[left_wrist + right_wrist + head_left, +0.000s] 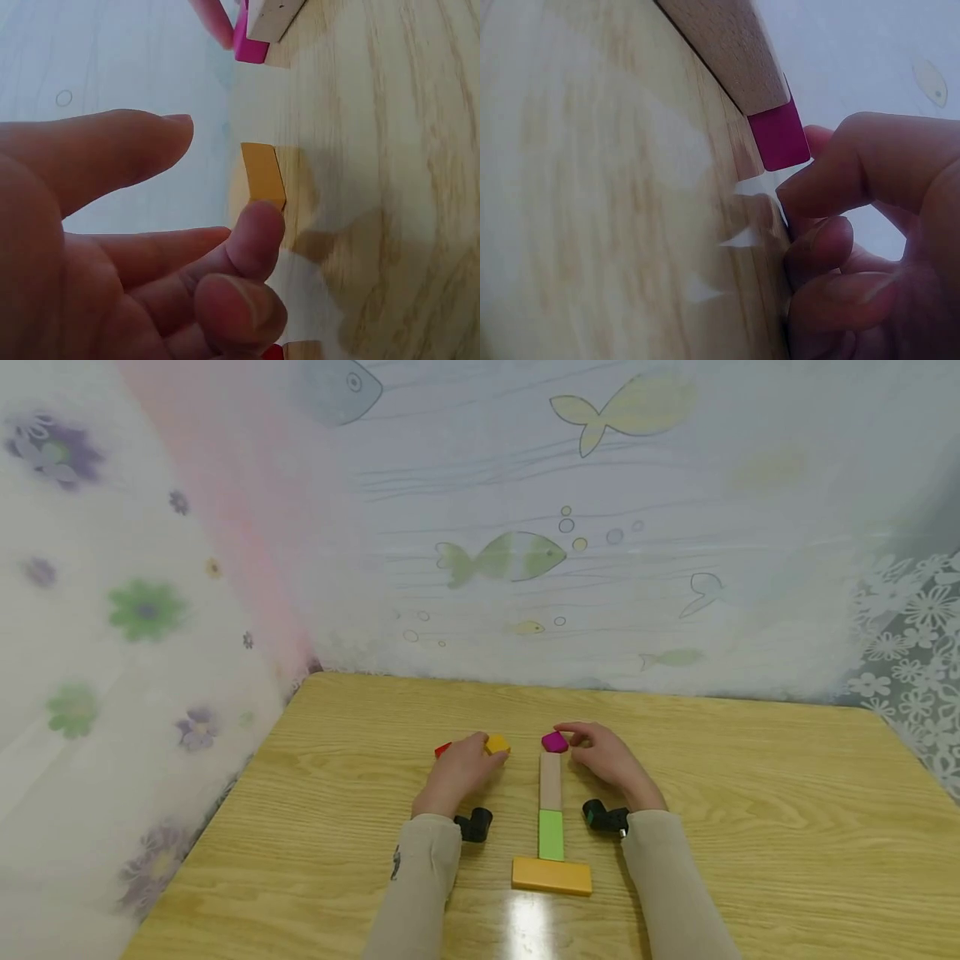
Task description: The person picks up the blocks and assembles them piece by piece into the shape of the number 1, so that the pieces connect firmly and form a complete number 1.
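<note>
**One purple block (554, 742) at the far end of a line**

The purple block sits on the desk (750, 818), right at the far end of a plain wood block (551, 781). A green block (551, 835) follows on the near side, and an orange block (552, 877) lies crosswise below it, like a foot.

The right hand (606, 760) is at the purple block's right side — index finger reaching to its far side, thumb bent and a little apart, the other fingers loosely curled. Whether that index finger touches the block, I cannot tell.

Left of the line, with bare wood between, lies a yellow block (497, 745). The left hand (461, 767) is beside it, thumb spread well away from the fingers; one fingertip overlaps the block's end in the left wrist view, though contact is unclear. This hand also stands in the way of a red block (442, 749), mostly hidden.

Black devices (603, 817) jut inward from both wrists. Beyond the desk hangs a fish-printed sheet (480, 485), with a flowered one (112, 527) at left.
</note>
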Demonstrator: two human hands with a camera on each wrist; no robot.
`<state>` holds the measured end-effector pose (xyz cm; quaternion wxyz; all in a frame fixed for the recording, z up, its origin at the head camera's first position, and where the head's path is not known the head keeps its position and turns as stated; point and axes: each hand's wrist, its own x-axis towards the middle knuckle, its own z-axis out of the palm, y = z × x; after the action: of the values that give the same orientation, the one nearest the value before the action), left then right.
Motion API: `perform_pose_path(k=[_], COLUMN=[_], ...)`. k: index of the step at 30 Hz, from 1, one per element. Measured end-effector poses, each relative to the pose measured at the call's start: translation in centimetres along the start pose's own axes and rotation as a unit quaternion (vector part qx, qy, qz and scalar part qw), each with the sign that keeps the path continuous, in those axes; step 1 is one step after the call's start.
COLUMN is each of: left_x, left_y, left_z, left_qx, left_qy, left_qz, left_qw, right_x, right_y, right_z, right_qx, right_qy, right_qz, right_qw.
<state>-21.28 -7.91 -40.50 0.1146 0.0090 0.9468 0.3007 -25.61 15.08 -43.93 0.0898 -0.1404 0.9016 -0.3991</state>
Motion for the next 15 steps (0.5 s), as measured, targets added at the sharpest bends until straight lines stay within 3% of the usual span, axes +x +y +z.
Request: perform_pose_path(k=[9,15], left_x=[-0.11,-0.03], left_y=[0.17,0.27], left_z=[0.54,0.65], left_qx=[-0.024,-0.017], left_qy=[-0.005,-0.009], left_qz=[-0.017,-0.008], left_qw=[0.9996,0.9998], right_x=[-0.02,-0.03], right_y=[-0.24,-0.16], right_z=[0.00,-0.12], right_qx=[-0.004,-0.019], right_qy=[-0.001,-0.009], right_qz=[-0.009,-0.024], right_qw=[1.0000,0.9995])
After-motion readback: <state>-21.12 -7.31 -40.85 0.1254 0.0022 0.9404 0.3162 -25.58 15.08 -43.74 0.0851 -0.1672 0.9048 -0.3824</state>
